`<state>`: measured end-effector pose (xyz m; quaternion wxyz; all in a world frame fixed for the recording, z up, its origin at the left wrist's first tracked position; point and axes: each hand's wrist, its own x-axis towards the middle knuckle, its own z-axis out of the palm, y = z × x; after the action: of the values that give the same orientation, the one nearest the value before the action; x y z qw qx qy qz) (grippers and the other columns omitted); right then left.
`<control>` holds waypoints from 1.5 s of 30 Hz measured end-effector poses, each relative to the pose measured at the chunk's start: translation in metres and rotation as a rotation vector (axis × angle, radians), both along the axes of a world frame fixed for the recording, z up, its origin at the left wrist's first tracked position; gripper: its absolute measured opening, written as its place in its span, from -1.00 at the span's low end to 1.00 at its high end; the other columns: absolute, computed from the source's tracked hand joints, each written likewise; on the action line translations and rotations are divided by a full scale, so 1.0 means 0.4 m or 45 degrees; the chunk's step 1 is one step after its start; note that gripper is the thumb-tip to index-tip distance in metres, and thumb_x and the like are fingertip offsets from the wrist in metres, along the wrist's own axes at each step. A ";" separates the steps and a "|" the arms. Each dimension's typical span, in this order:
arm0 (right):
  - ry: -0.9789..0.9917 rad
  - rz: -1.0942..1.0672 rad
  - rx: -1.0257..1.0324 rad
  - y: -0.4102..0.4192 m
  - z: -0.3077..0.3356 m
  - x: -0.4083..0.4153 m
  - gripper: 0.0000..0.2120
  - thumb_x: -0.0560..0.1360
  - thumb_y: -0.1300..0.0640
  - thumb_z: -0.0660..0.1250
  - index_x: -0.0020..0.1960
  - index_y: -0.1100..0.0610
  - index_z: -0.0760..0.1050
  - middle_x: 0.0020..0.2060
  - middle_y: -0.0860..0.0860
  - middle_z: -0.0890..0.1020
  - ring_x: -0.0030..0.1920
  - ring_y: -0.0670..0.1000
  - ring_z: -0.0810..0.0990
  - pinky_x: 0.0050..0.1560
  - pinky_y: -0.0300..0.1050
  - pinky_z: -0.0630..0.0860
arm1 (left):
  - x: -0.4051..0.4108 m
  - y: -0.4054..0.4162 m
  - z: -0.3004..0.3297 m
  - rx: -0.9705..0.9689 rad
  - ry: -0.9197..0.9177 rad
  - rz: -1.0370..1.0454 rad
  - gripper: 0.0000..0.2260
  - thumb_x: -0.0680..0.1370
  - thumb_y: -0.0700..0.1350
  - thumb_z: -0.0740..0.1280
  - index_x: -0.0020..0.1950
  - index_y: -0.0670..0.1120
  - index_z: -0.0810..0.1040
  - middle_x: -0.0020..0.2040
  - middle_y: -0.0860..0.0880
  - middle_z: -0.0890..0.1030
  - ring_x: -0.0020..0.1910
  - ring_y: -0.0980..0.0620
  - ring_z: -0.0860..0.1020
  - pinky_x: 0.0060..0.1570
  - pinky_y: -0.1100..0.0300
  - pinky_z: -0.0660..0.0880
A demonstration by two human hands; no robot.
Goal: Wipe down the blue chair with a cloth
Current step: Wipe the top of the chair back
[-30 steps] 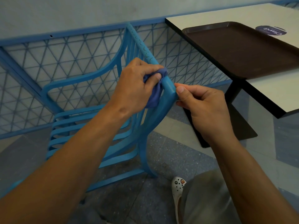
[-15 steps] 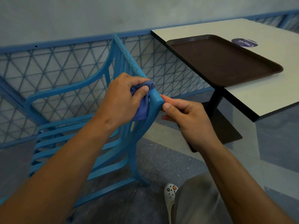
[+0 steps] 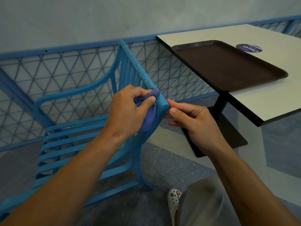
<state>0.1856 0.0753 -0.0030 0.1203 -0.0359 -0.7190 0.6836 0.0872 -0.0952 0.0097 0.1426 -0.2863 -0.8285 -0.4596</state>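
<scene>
A pale wall and a blue mesh fence run behind a blue chair on a speckled floor. The left hand grips a bunched blue cloth against the near corner of the chair's top rail. The right hand pinches that corner from the other side, seemingly with thumb and forefinger. Beside the chair, a table carries a brown tray. A white clog shows below.

Cloth against blue chair
</scene>
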 end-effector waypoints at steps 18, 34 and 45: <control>0.259 -0.334 0.419 -0.111 0.029 0.073 -0.57 0.56 0.22 0.42 0.39 -0.02 0.50 0.21 -0.09 0.59 0.17 -0.19 0.59 0.08 -0.40 0.51 | 0.151 -0.073 0.010 0.549 -1.003 -0.625 -0.67 0.65 0.03 0.23 0.39 0.01 0.52 0.25 0.03 0.66 0.26 0.01 0.61 0.15 0.04 0.57; -0.004 -0.113 1.007 -0.024 0.132 -0.207 -0.88 0.54 0.00 0.44 0.03 -0.03 0.72 -0.15 -0.17 0.70 -0.17 -0.28 0.61 -0.10 -0.37 0.53 | 0.036 -0.094 -0.286 0.304 -0.526 -0.196 -0.85 0.55 0.10 0.33 0.08 0.17 0.62 -0.03 0.22 0.69 0.03 0.26 0.63 0.01 0.39 0.51; -0.042 0.043 1.208 -0.027 0.161 -0.180 -0.86 0.55 0.01 0.43 0.08 -0.13 0.70 -0.10 -0.24 0.63 -0.10 -0.30 0.61 -0.17 -0.43 0.54 | 0.003 -0.107 -0.315 0.358 -0.509 -0.190 -0.76 0.47 0.15 0.43 0.02 0.05 0.67 -0.10 0.10 0.68 -0.05 0.14 0.65 -0.06 0.28 0.58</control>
<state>0.1135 0.0646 0.0615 0.1008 0.0236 -0.9541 0.2809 0.0883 -0.1380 -0.1163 -0.0201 -0.2274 -0.7448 -0.6271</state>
